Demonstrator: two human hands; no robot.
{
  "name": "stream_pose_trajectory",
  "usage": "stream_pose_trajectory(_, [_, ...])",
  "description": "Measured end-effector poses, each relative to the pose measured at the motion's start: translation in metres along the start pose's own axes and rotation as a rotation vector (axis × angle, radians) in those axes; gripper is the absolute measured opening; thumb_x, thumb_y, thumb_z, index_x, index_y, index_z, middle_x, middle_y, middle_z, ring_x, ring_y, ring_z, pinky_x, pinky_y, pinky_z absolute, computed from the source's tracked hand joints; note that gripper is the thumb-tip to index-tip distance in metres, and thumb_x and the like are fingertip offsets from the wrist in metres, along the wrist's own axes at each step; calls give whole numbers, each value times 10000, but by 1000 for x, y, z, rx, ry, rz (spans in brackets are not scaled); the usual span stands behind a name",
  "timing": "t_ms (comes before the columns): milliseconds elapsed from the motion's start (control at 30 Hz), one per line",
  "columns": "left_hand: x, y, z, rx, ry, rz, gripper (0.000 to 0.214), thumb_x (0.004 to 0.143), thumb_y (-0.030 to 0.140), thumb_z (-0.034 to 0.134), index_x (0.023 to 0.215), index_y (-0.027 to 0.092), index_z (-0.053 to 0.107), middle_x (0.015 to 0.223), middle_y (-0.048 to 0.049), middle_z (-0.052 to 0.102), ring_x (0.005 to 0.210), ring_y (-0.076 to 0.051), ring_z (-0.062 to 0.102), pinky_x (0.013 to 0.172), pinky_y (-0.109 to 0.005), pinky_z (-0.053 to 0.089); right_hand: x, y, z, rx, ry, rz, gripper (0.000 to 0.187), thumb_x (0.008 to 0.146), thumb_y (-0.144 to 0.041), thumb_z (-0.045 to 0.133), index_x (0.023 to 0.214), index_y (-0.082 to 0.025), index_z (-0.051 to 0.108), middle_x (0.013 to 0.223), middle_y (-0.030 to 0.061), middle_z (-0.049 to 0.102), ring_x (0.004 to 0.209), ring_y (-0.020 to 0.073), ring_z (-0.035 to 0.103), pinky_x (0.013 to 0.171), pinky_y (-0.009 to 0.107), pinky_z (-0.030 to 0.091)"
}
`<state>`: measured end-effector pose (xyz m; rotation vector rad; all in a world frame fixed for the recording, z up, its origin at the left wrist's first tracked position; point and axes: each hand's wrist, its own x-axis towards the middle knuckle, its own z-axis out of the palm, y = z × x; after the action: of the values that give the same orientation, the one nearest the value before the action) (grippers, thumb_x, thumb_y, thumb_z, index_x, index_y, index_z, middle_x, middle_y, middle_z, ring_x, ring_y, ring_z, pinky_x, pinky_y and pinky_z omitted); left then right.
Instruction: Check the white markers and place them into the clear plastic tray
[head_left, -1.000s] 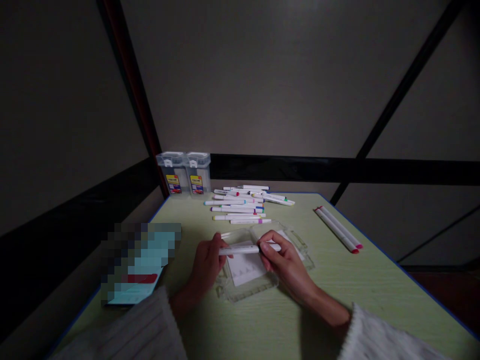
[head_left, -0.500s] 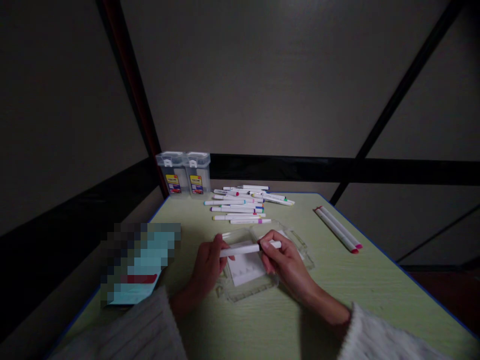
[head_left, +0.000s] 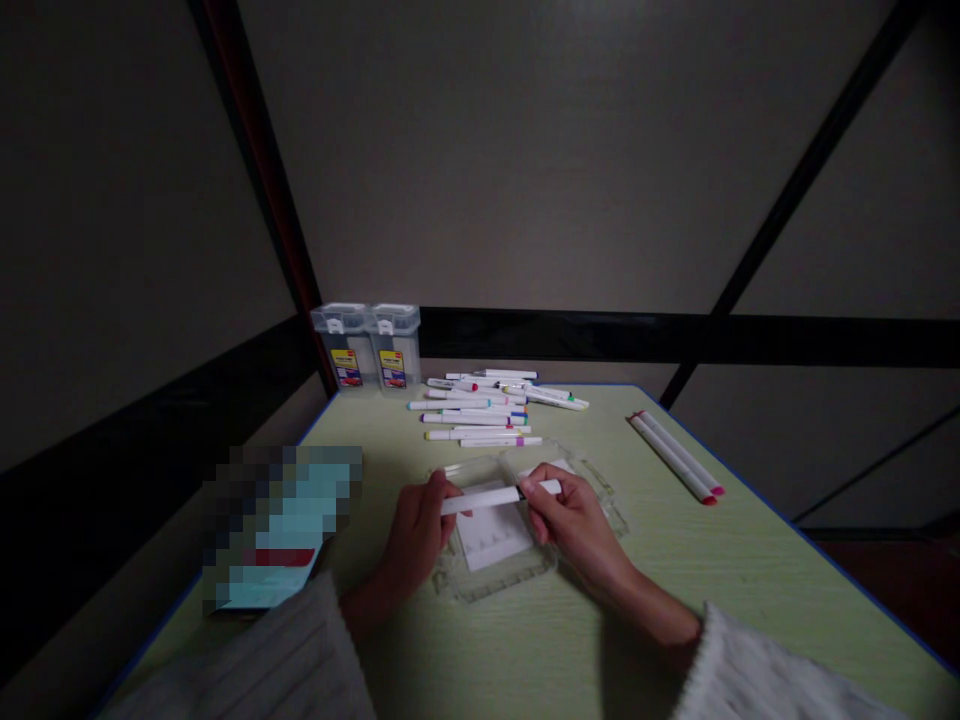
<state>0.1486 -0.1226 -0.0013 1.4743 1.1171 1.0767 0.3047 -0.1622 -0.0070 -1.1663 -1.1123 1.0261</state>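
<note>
Both my hands hold one white marker [head_left: 487, 497] level above a clear plastic tray [head_left: 517, 575] that has a white paper [head_left: 491, 535] in it. My left hand [head_left: 416, 535] pinches the marker's left end. My right hand [head_left: 574, 520] grips its right end, where the cap [head_left: 544, 488] sits. The tray lies on the pale green table [head_left: 540, 640] just in front of me. The light is dim.
A heap of several white markers [head_left: 487, 408] lies behind the tray. Two clear lidded boxes [head_left: 369, 345] stand at the table's back left corner. Two markers with red ends [head_left: 679, 458] lie at the right. A blurred-out flat object [head_left: 281, 525] lies at the left edge.
The marker and both hands have shifted very slightly; otherwise nothing has visibly changed.
</note>
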Motion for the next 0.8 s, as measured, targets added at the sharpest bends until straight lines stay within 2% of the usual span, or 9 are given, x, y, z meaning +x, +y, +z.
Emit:
stream_pose_trajectory(167, [0,1,0,-17,1,13,639,687,729,357,450,162,527,272,65,311,269,-50,265,319,-181,234,1,1,0,-35,17,2,412,688,-549,618,555,-186,477,326,-75,420,313,53,273,364,206,191])
stream_pose_trajectory(333, [1,-2,1,-37,55,13,613,661,726,400,469,161,543,301,61,318,293,-57,284,313,-175,215,1,1,0,-71,30,35,449,651,-606,612,546,-191,477,297,-82,388,297,53,239,355,216,161])
stream_pose_trajectory(433, [2,-4,1,-55,68,-13,575,657,689,435,499,150,560,381,33,414,349,-68,350,325,-169,235,1,0,0,-84,47,22,465,640,-623,610,524,-194,477,295,-81,374,300,56,242,358,219,167])
stream_pose_trajectory(567, [1,-6,-1,-49,14,4,480,716,577,460,557,140,579,545,-19,546,458,-86,438,368,-160,288,1,2,0,-107,55,15,500,661,-644,579,476,-193,467,289,-76,354,299,59,253,366,219,196])
stream_pose_trajectory(667, [0,-7,-2,-40,-32,34,431,757,521,447,603,142,586,584,-9,542,487,-80,438,393,-147,297,0,4,0,-128,59,7,535,696,-651,541,436,-190,465,279,-66,346,296,61,259,372,224,212])
stream_pose_trajectory(800, [-1,-4,-2,-48,-59,79,427,756,535,455,604,150,559,571,18,503,470,-64,407,390,-141,281,0,4,0,-127,74,36,564,681,-685,519,420,-186,484,268,-63,337,277,61,244,353,228,190])
